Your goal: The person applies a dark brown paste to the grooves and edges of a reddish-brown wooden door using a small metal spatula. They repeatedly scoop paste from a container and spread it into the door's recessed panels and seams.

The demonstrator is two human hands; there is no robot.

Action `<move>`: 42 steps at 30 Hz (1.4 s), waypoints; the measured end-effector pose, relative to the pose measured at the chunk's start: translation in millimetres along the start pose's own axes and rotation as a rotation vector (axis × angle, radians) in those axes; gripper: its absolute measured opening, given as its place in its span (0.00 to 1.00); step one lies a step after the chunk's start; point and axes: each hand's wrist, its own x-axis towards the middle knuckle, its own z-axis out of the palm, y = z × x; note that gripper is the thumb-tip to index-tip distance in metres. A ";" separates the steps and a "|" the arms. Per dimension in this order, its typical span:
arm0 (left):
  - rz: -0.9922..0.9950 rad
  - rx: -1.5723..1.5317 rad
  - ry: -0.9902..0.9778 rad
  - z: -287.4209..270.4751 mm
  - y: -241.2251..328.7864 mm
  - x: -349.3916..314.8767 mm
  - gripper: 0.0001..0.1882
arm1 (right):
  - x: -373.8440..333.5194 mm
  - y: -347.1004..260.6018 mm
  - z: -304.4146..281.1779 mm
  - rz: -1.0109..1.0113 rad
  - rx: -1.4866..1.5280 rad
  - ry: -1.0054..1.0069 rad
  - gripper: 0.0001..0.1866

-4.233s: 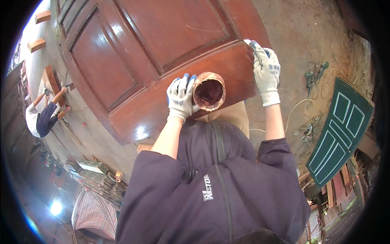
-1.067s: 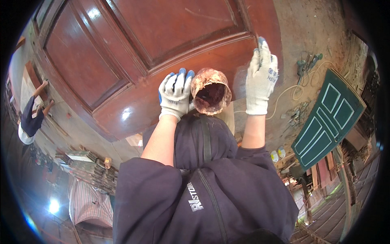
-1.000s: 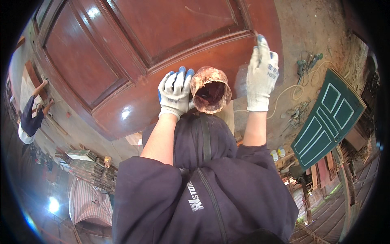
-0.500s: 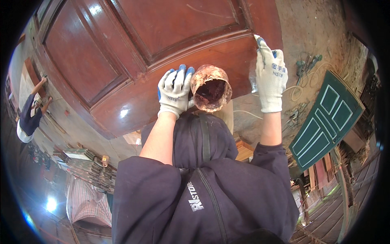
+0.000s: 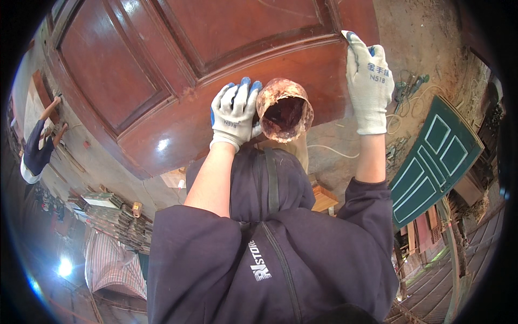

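My left hand (image 5: 234, 112), in a white knit glove with blue coating, lies on a glossy reddish-brown panelled door (image 5: 264, 67) with its fingers stretched forward. Close by its thumb stands a round open can (image 5: 286, 110), crusted with pale and brown residue and dark inside. The thumb is partly hidden beside the can. At the door's right border is my right hand (image 5: 369, 86), gloved the same way, its fingers closed with the index finger pointing forward. A small white tip (image 5: 345, 34) shows at that finger; what the hand holds cannot be made out.
A dark green door with white-outlined panels (image 5: 440, 156) leans at the right. Near it lie power tools (image 5: 413, 86) and a pale hose (image 5: 396, 123) on the floor. Stacked boards (image 5: 116, 218) are at the lower left. Another person (image 5: 40, 146) works at the far left.
My right hand has shifted forward and slightly right along the door's border. The left hand and the can stay side by side. The whole view has shifted a little.
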 end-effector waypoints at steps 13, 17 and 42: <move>-0.004 -0.060 0.019 2.8 -0.6 -1.5 0.42 | -2.9 6.0 -16.9 -0.026 -0.083 -0.148 0.15; 0.008 -0.067 0.011 -0.3 -1.3 -1.0 0.40 | -0.8 13.6 -15.9 0.006 0.075 -0.133 0.15; -0.002 -0.076 0.037 1.5 -2.2 -0.1 0.44 | -20.0 20.5 21.6 -0.024 0.005 -0.020 0.16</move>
